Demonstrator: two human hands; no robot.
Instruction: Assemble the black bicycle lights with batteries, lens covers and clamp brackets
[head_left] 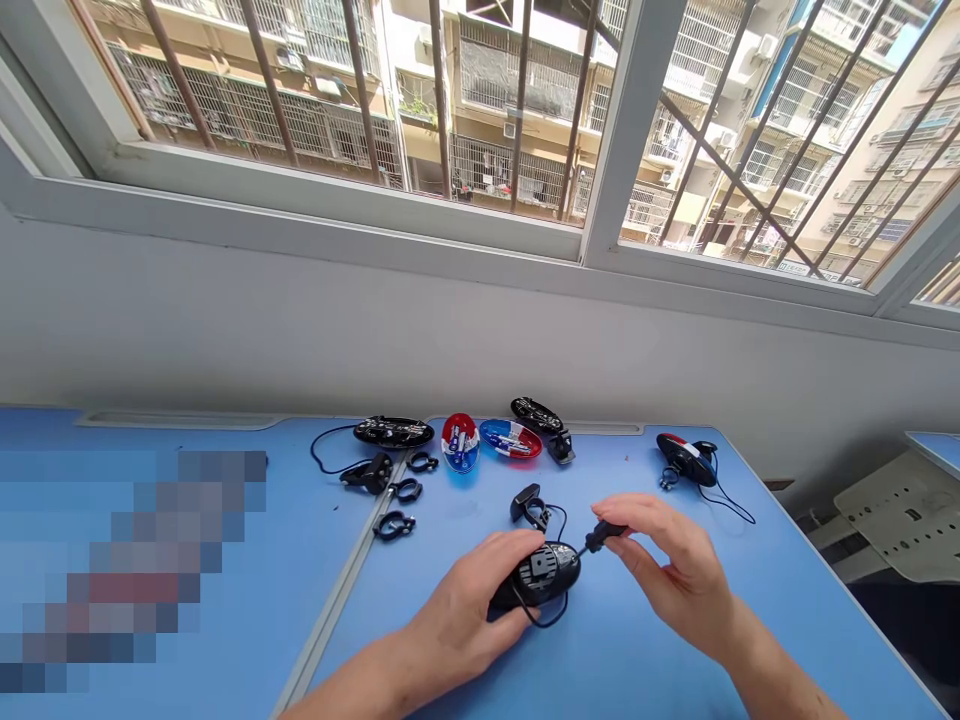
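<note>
My left hand [480,600] grips a black oval bike light housing [546,572] against the blue table, its slotted back facing up. Between the fingertips of my right hand [667,575] is a small black-handled screwdriver [602,535]. Its tip meets the housing's right end, where a screw would be too small to make out. A thin black cable loops from the housing to a black clamp-mounted switch [531,505] just behind it.
Behind lie a red-and-blue lens cover [460,443], another lens cover [511,439], black housings [394,432] and several clamp rings [394,525]. At right sits a light with its cable [685,459]. A seam [330,610] divides the tabletops; a wall [375,320] stands behind.
</note>
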